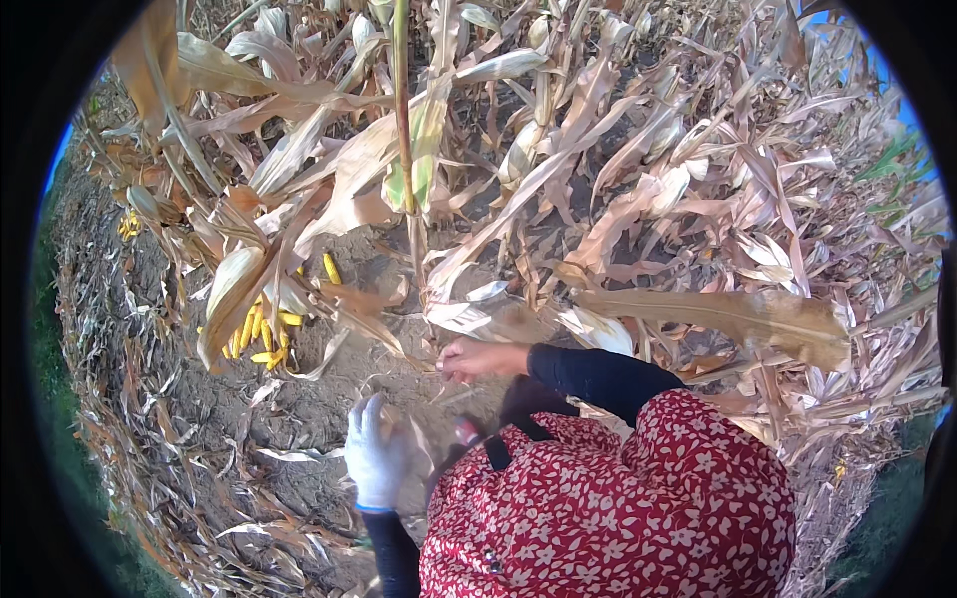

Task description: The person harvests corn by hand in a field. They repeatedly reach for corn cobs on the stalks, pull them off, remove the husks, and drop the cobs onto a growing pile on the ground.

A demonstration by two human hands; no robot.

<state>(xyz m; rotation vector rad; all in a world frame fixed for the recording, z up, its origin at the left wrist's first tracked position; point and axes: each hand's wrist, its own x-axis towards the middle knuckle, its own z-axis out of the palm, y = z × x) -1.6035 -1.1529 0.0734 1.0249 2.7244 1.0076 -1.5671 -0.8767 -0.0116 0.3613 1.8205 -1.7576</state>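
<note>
My left hand point(377, 456), in a white knit glove with a blue cuff edge, is held over the bare soil with its fingers extended. I see nothing in it, though its thumb side is blurred. My right hand point(478, 359) is bare, below a dark sleeve. Its fingers are curled near the base of a standing corn stalk point(404, 112); whether they pinch anything is unclear. Dry corn husks point(463, 318) lie just beyond it. Left of both hands is a pile of husked yellow corn ears point(258, 329), partly hidden by a dry leaf.
Dry corn plants point(523, 149) with husk-covered ears stand ahead and to the right. A long brown leaf point(718, 318) juts out beyond my right arm. One loose yellow ear point(331, 269) lies past the pile, and another small heap of ears point(129, 224) sits farther left. Leaf litter point(194, 478) covers the left ground.
</note>
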